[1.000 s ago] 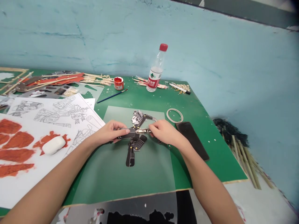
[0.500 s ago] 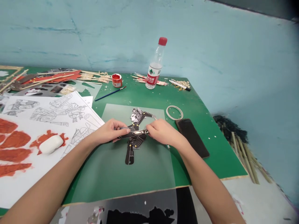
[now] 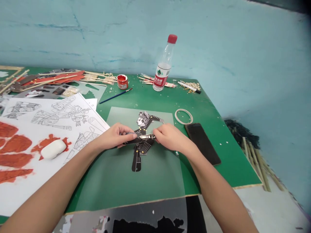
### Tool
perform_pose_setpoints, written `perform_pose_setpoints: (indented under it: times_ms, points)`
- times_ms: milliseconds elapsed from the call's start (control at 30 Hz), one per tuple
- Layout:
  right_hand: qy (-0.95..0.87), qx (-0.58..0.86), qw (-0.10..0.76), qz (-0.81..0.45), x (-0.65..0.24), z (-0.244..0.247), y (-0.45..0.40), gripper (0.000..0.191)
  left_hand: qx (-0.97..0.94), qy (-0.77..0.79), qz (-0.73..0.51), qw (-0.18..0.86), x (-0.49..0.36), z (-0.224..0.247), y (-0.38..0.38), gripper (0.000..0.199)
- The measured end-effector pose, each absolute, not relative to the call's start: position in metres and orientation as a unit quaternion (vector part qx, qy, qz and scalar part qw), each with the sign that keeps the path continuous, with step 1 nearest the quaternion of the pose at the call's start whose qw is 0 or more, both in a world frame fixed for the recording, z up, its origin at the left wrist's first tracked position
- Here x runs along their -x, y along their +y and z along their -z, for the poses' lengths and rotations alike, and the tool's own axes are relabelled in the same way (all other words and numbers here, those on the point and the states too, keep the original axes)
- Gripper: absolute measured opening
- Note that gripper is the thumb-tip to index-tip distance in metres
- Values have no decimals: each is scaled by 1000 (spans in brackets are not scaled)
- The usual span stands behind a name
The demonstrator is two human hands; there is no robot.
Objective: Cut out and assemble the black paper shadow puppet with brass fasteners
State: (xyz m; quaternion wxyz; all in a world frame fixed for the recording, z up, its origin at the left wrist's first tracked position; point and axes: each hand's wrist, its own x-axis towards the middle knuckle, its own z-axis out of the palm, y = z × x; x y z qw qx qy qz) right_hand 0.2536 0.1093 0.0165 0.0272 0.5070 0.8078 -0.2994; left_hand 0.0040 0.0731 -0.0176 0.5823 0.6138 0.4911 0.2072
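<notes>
A black jointed paper figure [image 3: 143, 124] with white line patterns and brass-coloured dots lies over a translucent sheet [image 3: 109, 181] on the green table. My left hand [image 3: 119, 136] pinches a dark piece of the figure on its left side, thumb on top. In my right hand [image 3: 165, 136] is a small metal nail clipper [image 3: 147, 137], its far end resting at the figure's middle beside my left thumb. The figure's lower limb [image 3: 136, 160] points toward me. My right fingertips are partly hidden behind the hand.
Right of the sheet are a phone [image 3: 202, 144] and a tape roll [image 3: 184, 116]. Behind stand a bottle [image 3: 161, 72] and a red paint jar [image 3: 122, 82], near a brush [image 3: 115, 96]. Printed papers [image 3: 70, 113] and a white case [image 3: 53, 149] lie left.
The view has shifted slightly, so most things on the table appear a little farther right. Both hands keep their holds.
</notes>
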Motion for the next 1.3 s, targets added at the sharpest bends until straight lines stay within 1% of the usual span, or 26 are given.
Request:
perform_pose_setpoints:
  times_ms: [333, 1033, 1300]
  points:
    - [813, -498, 27, 299, -254, -13, 110, 38, -603, 493, -211, 591, -5, 18, 73, 41]
    - [834, -478, 56, 269, -253, -11, 113, 34, -600, 498, -211, 590, -4, 21, 73, 43]
    - [834, -482, 44, 267, -253, -9, 112, 35, -596, 498, -214, 593, -4, 20, 74, 41]
